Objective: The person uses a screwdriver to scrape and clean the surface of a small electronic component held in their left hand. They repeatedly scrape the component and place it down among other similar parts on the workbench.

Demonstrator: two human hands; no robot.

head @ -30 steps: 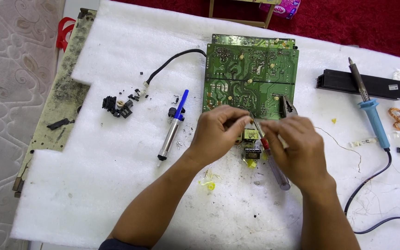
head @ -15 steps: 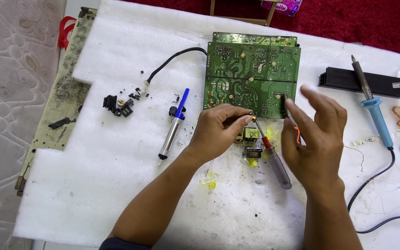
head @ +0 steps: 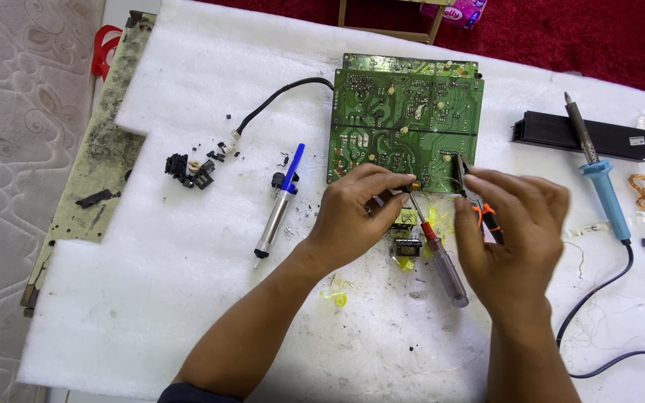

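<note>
White foam sheeting (head: pixel 151 313) covers the table, with red carpet beyond and a patterned mat at the left edge. Largest on it is the green circuit board (head: pixel 404 127), lying solder side up near the far edge with a black cable running off its left corner. To the right lie a black bar-shaped housing (head: pixel 587 134) and a blue-handled soldering iron (head: pixel 602 186), set down and well apart from the hands; to the left a blue-tipped desoldering pump (head: pixel 278 205) lies idle beside loose black parts (head: pixel 188 168). Work looks well under way, judging by the scattered bits and yellow tape scraps: a small yellow-taped transformer (head: pixel 406 246) already sits off the board, just below it, between the two hands. The left hand (head: pixel 356 216) is curled, fingertips pinching something small at the board's lower edge, too small to tell what. The right hand (head: pixel 513 231) grasps orange-handled pliers (head: pixel 475 190), tips at that same edge. A red-handled screwdriver (head: pixel 442 261) lies loose beside the transformer. The board otherwise looks fully populated.
</note>
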